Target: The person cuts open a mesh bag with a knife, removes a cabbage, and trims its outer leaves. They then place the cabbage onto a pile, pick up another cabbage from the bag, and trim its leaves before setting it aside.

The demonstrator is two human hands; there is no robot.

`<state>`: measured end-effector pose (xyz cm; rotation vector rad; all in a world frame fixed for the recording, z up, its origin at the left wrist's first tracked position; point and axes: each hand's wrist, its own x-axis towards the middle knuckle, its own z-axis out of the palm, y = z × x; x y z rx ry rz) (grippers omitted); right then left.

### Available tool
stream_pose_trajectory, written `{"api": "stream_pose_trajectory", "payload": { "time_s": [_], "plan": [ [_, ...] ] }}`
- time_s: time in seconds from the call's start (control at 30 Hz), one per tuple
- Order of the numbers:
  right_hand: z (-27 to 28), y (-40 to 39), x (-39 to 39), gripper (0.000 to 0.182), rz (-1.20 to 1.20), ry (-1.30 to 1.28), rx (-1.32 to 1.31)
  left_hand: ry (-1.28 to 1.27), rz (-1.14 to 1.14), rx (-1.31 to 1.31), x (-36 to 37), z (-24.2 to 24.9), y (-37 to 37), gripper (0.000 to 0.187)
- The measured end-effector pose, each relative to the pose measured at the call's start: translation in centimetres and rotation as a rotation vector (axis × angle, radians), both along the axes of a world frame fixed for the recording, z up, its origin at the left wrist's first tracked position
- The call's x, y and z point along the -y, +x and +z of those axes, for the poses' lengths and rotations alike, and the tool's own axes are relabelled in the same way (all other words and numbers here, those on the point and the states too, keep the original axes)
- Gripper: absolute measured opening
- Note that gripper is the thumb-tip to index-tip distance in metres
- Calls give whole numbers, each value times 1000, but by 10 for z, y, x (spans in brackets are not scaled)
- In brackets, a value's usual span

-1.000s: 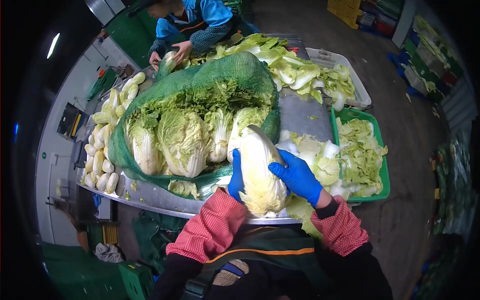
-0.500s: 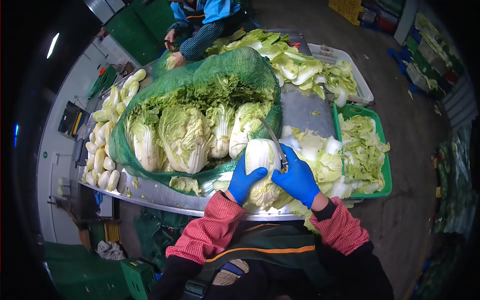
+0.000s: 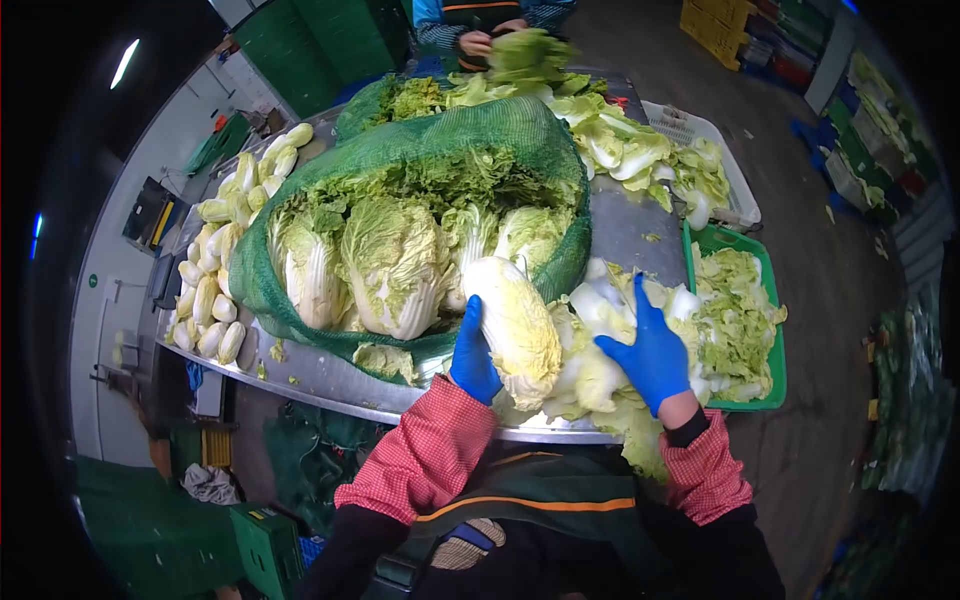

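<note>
A trimmed napa cabbage [image 3: 515,335], pale yellow and white, is tilted above the table edge in front of me. My left hand [image 3: 475,355], in a blue glove, is closed around its left side. To the right, my right hand [image 3: 650,350], also gloved in blue, is apart from the cabbage, over a pile of loose outer leaves [image 3: 590,375]. Its thumb and index finger are spread; the other fingers are partly hidden, and no knife shows in it. Behind the cabbage, a green mesh sack [image 3: 480,125] lies with its mouth towards me, showing several untrimmed napa cabbages [image 3: 390,270].
Trimmed cabbages [image 3: 215,290] are stacked on the table's left end. Leaves fill a green crate [image 3: 778,345] at right; a white basket [image 3: 740,190] stands behind it. Across the metal table [image 3: 640,235], a co-worker's hands [image 3: 478,42] handle blurred green leaves.
My right hand has left the cabbage and moved right; the curved knife seen earlier no longer shows. The cabbage has turned in my left hand. The co-worker has shifted right in view.
</note>
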<state>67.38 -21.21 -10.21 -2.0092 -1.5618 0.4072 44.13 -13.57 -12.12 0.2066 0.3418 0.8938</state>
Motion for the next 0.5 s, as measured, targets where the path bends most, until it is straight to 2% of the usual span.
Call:
{"api": "stream_pose_trajectory", "payload": {
  "time_s": [0.03, 0.07, 0.1, 0.13, 0.2, 0.23, 0.33, 0.37, 0.47, 0.5],
  "plan": [
    [12, -13, -3, 92, 92, 78, -129, 9, -14, 5, 0, 2, -1, 70],
    [24, -26, -7, 84, 167, 122, -396, 17, -29, 8, 0, 4, -1, 73],
    [32, -37, -11, 80, 171, 49, -536, 25, -44, 12, 1, 6, -3, 76],
    [37, -44, -15, 77, 177, -22, -672, 110, -39, -129, 0, 3, -6, 76],
    [40, -53, -22, 76, 158, 10, -774, 279, -27, -407, 0, -1, -13, 76],
    [40, -56, -25, 75, 149, 24, -823, 589, 20, -520, -2, 4, -13, 78],
    [30, -71, -26, 73, 226, 116, -410, 578, 48, -615, 1, 12, -19, 74],
    [20, -78, -29, 71, 244, 334, -217, 619, 44, -654, -1, 1, -22, 79],
    [42, -74, -29, 74, 158, -185, -787, 611, -66, -724, -5, 31, -43, 79],
    [41, -78, -29, 73, 125, -252, -852, 482, -43, -642, -4, 28, -42, 75]
  ]
}}
